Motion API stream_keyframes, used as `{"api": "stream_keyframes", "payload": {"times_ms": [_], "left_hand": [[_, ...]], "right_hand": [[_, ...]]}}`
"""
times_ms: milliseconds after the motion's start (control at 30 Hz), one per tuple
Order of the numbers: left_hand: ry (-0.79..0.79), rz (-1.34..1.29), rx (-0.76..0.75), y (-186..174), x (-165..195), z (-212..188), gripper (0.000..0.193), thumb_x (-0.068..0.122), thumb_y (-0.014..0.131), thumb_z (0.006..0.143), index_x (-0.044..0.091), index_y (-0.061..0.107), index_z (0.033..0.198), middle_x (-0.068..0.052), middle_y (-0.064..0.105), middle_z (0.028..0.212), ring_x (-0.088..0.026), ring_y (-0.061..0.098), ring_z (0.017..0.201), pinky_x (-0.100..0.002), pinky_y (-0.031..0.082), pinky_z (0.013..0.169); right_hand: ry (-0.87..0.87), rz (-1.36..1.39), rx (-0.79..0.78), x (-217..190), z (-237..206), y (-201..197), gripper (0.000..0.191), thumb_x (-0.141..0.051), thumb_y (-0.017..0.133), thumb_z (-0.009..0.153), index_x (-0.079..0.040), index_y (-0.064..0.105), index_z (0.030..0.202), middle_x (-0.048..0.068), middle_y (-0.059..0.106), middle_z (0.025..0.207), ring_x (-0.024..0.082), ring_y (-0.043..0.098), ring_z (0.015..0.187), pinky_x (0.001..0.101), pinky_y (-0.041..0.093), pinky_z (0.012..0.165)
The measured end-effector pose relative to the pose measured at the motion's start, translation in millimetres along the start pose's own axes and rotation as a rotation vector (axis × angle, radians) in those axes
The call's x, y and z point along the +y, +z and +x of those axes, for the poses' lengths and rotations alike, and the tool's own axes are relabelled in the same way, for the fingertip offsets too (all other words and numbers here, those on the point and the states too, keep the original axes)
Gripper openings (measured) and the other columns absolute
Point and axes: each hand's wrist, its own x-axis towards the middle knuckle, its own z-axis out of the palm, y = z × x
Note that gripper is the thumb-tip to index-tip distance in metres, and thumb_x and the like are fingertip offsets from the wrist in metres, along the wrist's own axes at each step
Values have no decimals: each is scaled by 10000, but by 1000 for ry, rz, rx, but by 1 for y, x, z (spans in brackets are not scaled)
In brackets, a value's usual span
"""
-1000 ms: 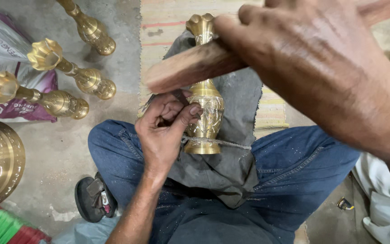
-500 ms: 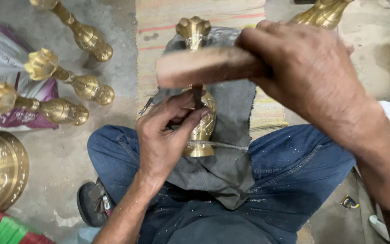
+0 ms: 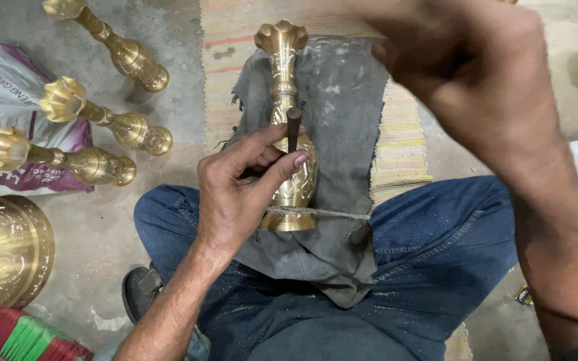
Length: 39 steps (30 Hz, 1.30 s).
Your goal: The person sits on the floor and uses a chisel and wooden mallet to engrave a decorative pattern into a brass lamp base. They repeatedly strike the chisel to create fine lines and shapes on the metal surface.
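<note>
Right hand (image 3: 476, 87) lifted, blurred, grip unclear, left hand (image 3: 242, 194) pinching punch (image 3: 294, 129) on brass vase (image 3: 289, 134)

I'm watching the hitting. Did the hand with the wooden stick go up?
Yes. The right hand has risen away from the brass vase, toward the frame's top; the stick is out of sight.

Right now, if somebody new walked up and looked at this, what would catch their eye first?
First, the shiny brass vase lying on a grey cloth across the person's lap, with the left hand pinching a dark punch against it. Next, the right hand, raised and blurred at upper right. Then three matching brass vases on the floor at left, above a large brass bowl.
</note>
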Motion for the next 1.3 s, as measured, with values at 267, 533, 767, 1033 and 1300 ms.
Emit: {"api": "stream_keyframes", "payload": {"times_ms": [267, 533, 767, 1033, 1300], "left_hand": [[9, -25, 15, 0, 0, 0, 343, 128, 844, 915, 12, 732, 1218, -7, 703, 734, -35, 619, 666, -220, 507, 608], [-26, -43, 24, 1, -1, -2, 369, 120, 848, 900, -6, 732, 1226, -31, 714, 742, -56, 631, 670, -229, 521, 605], [-10, -20, 15, 0, -4, -2, 371, 123, 850, 903, -11, 730, 1227, -31, 727, 771, -53, 660, 699, -230, 541, 622], [-14, -1, 9, 0, -1, -2, 357, 121, 847, 904, 5, 733, 1223, -26, 707, 755, -57, 628, 679, -243, 517, 614], [-9, -76, -16, -2, 2, -1, 388, 125, 830, 925, 41, 724, 1290, -23, 741, 835, -44, 650, 728, -232, 535, 657]], "right_hand": [[314, 407, -37, -4, 8, 10, 197, -97, 750, 1019, 4, 595, 953, 66, 589, 666, 133, 588, 528, 300, 437, 442], [149, 336, -33, -1, 8, 26, 215, -106, 784, 1043, -13, 610, 1130, 95, 710, 964, 144, 705, 906, 316, 570, 752], [347, 256, -26, 1, 3, 32, 287, -217, 785, 941, -41, 588, 1053, 104, 634, 803, 287, 648, 756, 422, 501, 652], [55, 64, 16, -18, 13, 18, 322, -165, 832, 936, -45, 583, 1100, 88, 650, 908, 305, 679, 865, 422, 542, 735], [56, 36, -41, -20, 15, 18, 250, -138, 806, 925, -62, 601, 1045, 76, 675, 861, 292, 708, 803, 429, 543, 669]]}}
